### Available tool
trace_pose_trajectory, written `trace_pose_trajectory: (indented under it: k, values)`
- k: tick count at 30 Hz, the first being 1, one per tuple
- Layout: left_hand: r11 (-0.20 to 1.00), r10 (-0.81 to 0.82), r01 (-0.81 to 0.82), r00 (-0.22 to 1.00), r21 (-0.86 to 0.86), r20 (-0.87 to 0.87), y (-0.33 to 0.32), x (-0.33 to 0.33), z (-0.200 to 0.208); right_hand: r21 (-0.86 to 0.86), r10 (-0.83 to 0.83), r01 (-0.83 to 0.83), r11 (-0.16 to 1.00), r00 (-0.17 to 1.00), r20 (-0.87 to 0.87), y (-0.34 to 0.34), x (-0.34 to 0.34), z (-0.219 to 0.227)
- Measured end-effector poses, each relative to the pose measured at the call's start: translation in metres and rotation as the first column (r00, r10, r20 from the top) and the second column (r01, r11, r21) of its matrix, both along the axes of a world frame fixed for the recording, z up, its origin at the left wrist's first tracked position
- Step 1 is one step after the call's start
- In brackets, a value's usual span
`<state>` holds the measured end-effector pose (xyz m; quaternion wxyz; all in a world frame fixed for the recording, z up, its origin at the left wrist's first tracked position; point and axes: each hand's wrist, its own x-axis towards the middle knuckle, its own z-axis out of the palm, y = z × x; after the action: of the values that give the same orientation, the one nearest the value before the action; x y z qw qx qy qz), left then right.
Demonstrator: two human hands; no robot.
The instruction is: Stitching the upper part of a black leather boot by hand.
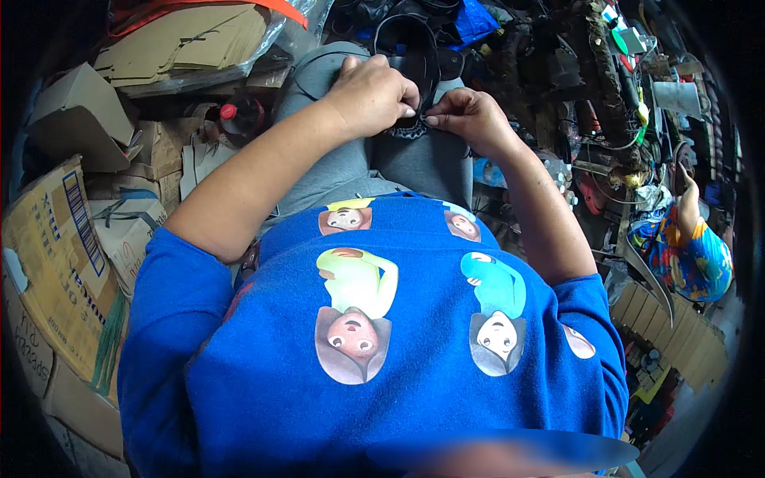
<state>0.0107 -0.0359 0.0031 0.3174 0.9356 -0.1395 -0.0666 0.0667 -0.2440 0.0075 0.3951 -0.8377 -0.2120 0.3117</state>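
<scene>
A black shoe (pixel 429 70) rests on my lap over grey trousers (pixel 319 159), its rounded opening pointing away from me. Its near end has a pale, ridged edge (pixel 408 131). My left hand (pixel 374 94) is closed with its fingertips at the left side of this near end. From the right, my right hand (pixel 474 119) pinches thumb and forefinger together beside the same edge. Whatever is between those fingertips is too small to make out. A thin dark cord (pixel 296 76) loops over my left knee, next to my left hand.
Cardboard boxes (pixel 76 119) and flattened cardboard (pixel 187 44) crowd the left side, near a dark bottle with a red cap (pixel 231 113). Cluttered tools and cables lie at right. Another person's arm (pixel 688 203) with a colourful sleeve (pixel 701 263) shows at far right.
</scene>
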Motion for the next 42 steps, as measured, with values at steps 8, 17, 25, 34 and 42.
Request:
trace_pose_trajectory:
  k: [8,17,25,34,42]
  values:
    - [0.994,-0.002,0.007,0.999,0.11,-0.045,0.009,-0.01,0.006,0.188,-0.115,0.137,0.973,0.986,-0.122,-0.021,-0.002,-0.005]
    - [0.995,-0.09,0.092,0.994,0.039,-0.06,0.002,-0.002,-0.003,0.188,-0.174,0.259,0.947,0.909,-0.378,-0.059,-0.016,0.017]
    - [0.994,-0.093,0.096,0.994,0.043,-0.056,0.0,-0.004,-0.007,0.159,-0.215,0.226,0.961,0.973,-0.083,-0.049,-0.032,0.0]
    - [0.991,-0.115,0.119,0.991,0.067,-0.065,0.001,-0.003,-0.001,0.265,-0.318,0.374,0.889,0.92,-0.231,-0.069,0.024,0.011]
    - [0.988,-0.119,0.121,0.993,0.096,-0.02,0.002,-0.005,-0.002,-0.154,-0.126,0.193,0.969,0.923,0.364,-0.061,0.038,-0.009]
